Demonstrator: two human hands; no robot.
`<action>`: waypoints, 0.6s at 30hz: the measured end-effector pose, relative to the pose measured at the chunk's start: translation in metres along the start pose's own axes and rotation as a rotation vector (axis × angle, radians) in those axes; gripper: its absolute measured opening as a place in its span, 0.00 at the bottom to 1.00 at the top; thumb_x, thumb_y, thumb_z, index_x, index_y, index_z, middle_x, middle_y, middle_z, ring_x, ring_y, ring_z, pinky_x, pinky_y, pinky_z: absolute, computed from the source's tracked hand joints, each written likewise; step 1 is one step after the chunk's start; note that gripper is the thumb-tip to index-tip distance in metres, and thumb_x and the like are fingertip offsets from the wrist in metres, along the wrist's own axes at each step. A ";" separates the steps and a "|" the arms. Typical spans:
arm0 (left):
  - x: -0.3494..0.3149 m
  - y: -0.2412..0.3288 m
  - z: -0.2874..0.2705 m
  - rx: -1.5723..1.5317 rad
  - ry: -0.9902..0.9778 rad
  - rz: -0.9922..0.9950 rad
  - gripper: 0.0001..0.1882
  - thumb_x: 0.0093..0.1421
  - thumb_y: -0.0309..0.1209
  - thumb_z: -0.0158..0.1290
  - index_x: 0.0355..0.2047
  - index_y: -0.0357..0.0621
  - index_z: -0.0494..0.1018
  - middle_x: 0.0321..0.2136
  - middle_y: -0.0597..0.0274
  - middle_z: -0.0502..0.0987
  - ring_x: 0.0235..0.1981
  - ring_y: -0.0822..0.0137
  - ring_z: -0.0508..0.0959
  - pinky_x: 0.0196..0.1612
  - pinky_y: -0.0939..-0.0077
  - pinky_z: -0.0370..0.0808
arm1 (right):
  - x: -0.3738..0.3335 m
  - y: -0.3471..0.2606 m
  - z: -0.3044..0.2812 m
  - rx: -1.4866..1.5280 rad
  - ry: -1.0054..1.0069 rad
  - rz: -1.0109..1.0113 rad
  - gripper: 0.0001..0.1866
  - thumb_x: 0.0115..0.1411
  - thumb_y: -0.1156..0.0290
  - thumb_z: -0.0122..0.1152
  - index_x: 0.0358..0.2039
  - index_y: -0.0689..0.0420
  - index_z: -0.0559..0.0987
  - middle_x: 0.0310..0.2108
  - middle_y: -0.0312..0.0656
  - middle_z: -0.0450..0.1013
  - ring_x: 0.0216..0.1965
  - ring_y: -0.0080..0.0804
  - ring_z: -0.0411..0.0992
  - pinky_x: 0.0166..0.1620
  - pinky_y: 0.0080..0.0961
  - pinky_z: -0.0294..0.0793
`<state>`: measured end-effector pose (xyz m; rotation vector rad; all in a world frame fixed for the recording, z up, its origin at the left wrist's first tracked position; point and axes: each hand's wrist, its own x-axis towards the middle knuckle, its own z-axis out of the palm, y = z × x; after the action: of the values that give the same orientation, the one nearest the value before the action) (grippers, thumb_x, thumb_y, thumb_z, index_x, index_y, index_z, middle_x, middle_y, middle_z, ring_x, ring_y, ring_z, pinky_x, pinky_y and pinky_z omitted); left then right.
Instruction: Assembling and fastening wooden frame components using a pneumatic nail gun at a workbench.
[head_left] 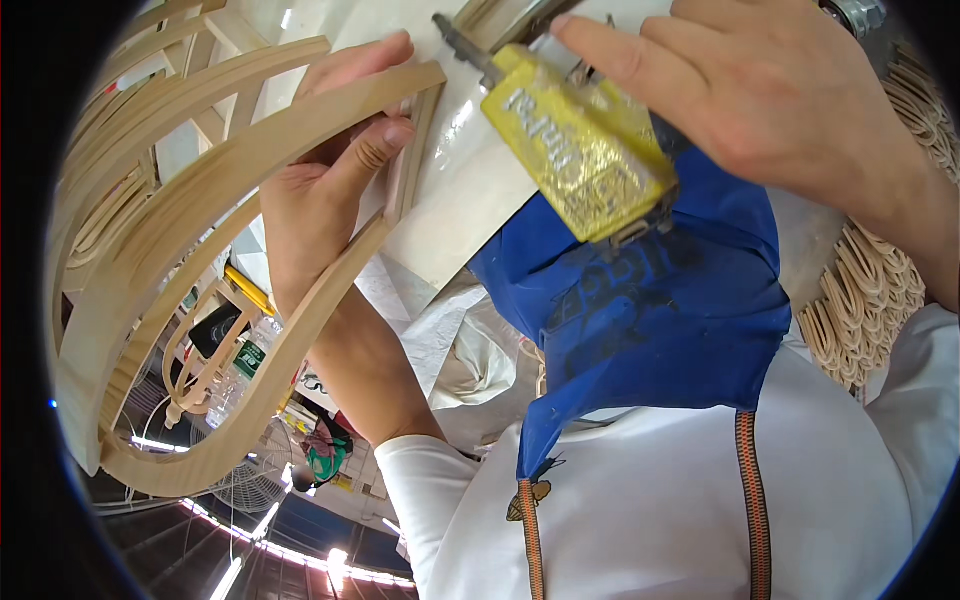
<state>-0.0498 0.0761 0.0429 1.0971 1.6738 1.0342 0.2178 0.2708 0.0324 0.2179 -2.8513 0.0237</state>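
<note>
My left hand [330, 165] grips a pale curved wooden frame [190, 215] near its upper corner, thumb on the near side and fingers passing behind the bent strip. The frame sweeps down to the left in a long loop. In my right hand [720, 95] is a yellow nail gun [580, 150] with worn paint. Its narrow dark nose points to the upper left, a short way from the frame's corner and apart from it. My fingers and palm hide the handle.
More curved wooden frames [215, 75] stand at the upper left. A pale work surface [465, 190] lies beneath my hands. Bundled bent wooden strips [865, 300] are stacked at right. A plastic bottle [240, 370] is beyond the frame, and a blue apron [650, 320] hangs before me.
</note>
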 end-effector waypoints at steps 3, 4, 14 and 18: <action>-0.001 -0.003 -0.004 0.070 -0.046 0.006 0.28 0.62 0.25 0.69 0.63 0.40 0.79 0.56 0.55 0.85 0.56 0.63 0.83 0.63 0.71 0.76 | 0.001 -0.006 0.001 0.092 -0.006 -0.053 0.14 0.64 0.71 0.64 0.46 0.65 0.85 0.20 0.33 0.69 0.16 0.24 0.66 0.19 0.18 0.64; -0.001 -0.001 -0.003 0.052 -0.031 -0.007 0.26 0.61 0.23 0.68 0.61 0.40 0.81 0.54 0.57 0.86 0.53 0.65 0.83 0.61 0.72 0.77 | 0.002 -0.008 0.001 0.077 -0.009 -0.069 0.14 0.64 0.71 0.64 0.46 0.65 0.85 0.20 0.33 0.69 0.16 0.24 0.66 0.19 0.18 0.63; -0.002 0.003 -0.007 0.113 -0.024 -0.061 0.22 0.62 0.23 0.68 0.57 0.40 0.83 0.54 0.57 0.87 0.53 0.66 0.85 0.63 0.72 0.77 | 0.002 -0.019 0.011 0.074 0.011 -0.033 0.12 0.62 0.71 0.66 0.44 0.63 0.86 0.20 0.32 0.67 0.16 0.23 0.63 0.18 0.18 0.61; -0.002 0.006 -0.005 0.123 -0.013 -0.078 0.21 0.62 0.23 0.68 0.57 0.40 0.84 0.53 0.57 0.87 0.52 0.65 0.85 0.63 0.72 0.77 | 0.001 -0.017 0.010 0.070 0.024 -0.040 0.12 0.61 0.72 0.66 0.43 0.63 0.86 0.20 0.32 0.67 0.16 0.22 0.63 0.18 0.18 0.60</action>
<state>-0.0524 0.0749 0.0502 1.1048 1.7747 0.8830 0.2164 0.2536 0.0230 0.2865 -2.8244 0.1179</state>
